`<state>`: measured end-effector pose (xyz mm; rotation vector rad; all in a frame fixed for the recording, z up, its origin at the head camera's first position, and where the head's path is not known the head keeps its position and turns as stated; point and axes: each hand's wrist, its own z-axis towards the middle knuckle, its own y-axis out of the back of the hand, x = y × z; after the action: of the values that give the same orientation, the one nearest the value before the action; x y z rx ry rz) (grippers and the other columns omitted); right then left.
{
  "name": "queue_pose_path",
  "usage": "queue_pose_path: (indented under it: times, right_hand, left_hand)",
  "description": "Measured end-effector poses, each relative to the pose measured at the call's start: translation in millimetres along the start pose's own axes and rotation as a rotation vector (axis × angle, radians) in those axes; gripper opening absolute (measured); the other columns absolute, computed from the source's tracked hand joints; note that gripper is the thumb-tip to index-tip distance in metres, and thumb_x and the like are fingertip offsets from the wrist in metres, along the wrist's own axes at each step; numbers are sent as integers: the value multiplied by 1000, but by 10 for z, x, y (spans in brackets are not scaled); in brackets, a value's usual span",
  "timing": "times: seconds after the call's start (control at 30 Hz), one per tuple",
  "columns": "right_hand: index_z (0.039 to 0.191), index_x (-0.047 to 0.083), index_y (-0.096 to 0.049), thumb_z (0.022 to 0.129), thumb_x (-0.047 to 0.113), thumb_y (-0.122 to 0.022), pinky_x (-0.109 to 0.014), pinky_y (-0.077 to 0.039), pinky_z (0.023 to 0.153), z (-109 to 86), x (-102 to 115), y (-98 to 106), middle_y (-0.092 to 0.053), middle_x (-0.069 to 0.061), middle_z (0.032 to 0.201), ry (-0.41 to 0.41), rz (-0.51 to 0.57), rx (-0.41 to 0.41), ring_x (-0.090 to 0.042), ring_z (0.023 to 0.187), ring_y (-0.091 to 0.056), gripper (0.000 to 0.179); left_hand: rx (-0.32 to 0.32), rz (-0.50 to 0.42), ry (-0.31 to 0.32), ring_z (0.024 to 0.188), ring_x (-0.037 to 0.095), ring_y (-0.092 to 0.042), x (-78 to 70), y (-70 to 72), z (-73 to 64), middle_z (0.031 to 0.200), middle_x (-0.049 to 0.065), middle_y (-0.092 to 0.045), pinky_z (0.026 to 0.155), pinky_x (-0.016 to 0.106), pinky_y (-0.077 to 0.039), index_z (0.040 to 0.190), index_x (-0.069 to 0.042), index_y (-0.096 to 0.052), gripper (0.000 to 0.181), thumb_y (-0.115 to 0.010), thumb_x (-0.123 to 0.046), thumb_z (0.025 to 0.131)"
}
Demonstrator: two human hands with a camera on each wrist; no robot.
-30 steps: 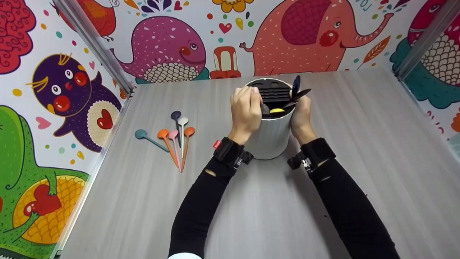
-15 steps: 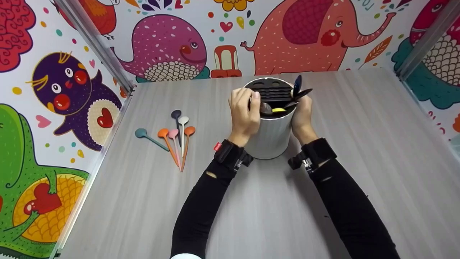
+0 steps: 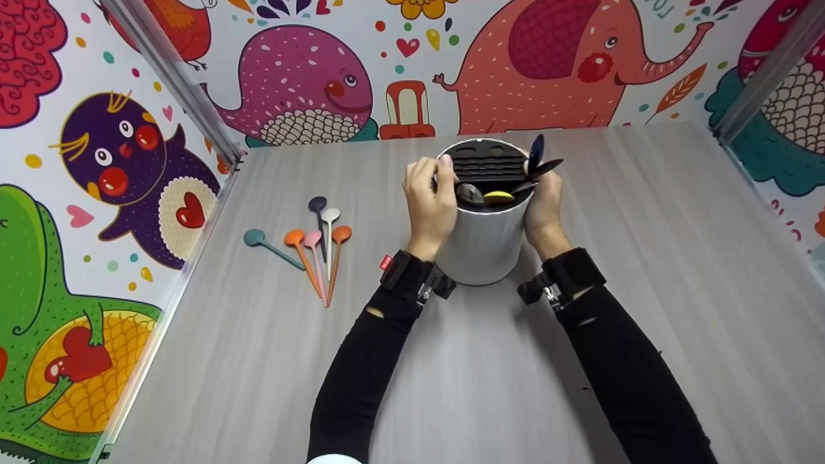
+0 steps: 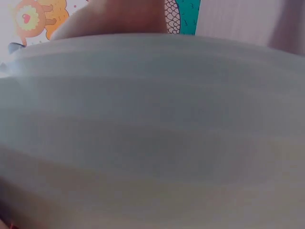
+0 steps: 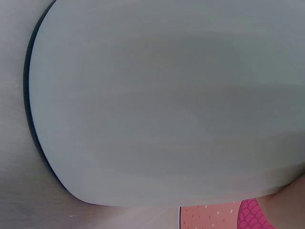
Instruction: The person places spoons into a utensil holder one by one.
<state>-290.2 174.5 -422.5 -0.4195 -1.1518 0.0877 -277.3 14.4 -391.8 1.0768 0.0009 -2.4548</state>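
Observation:
A pale grey cylindrical utensil holder stands upright on the table, with a slotted black insert in its top. My left hand holds its left rim, thumb on top and fingers around the outer side. On the opposite side my right hand grips the wall, most of its fingers hidden. Inside the front opening are a dark spoon and a yellow spoon. A dark blue spoon and a black one stick out at the right. The holder's wall fills most of both wrist views.
Left of the holder several spoons lie fanned out on the table: teal, navy, white, pink and two orange ones. Cartoon-printed panels with metal corner posts enclose the back and sides.
My left hand has shifted slightly left along the rim, and its thumb has moved off the dark spoon, which now shows more. My right hand keeps its grip; the holder stays put.

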Motion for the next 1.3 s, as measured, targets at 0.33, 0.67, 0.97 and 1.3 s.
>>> queue_pose_path:
  times: [0.33, 0.67, 0.97, 1.3]
  right_hand:
    - [108, -4, -67, 91, 17, -40, -29, -50, 82, 1, 5, 22, -72, -3, 90, 1, 35, -7, -13, 83, -66, 38]
    - [109, -3, -67, 92, 17, -39, -29, -50, 84, -8, 19, 37, -72, -4, 93, -8, 38, -4, -14, 85, -65, 39]
    - [105, -3, -68, 92, 18, -40, -29, -50, 82, -4, 30, 41, -71, -3, 89, 1, 33, -16, -14, 82, -65, 37]
    - [108, -1, -68, 91, 17, -41, -29, -49, 85, -5, 14, 2, -72, -5, 92, -24, 46, -12, -15, 85, -65, 36]
  left_hand:
    - [132, -88, -57, 101, 14, -49, 90, 93, -42, 100, 4, -59, 94, 29, -35, 89, -10, -67, 21, -58, -28, 90]
    - [132, -202, -102, 103, 20, -53, 247, 283, -34, 108, 14, -58, 90, 39, -44, 106, 1, -64, 33, -52, -24, 88]
    - [160, 158, -126, 100, 19, -53, 633, 509, 125, 102, 7, -61, 92, 33, -41, 99, -7, -65, 25, -54, -28, 89]
    - [371, 669, 53, 103, 27, -53, 1107, 762, 186, 112, 8, -59, 89, 41, -42, 108, -11, -63, 30, -56, -31, 87]
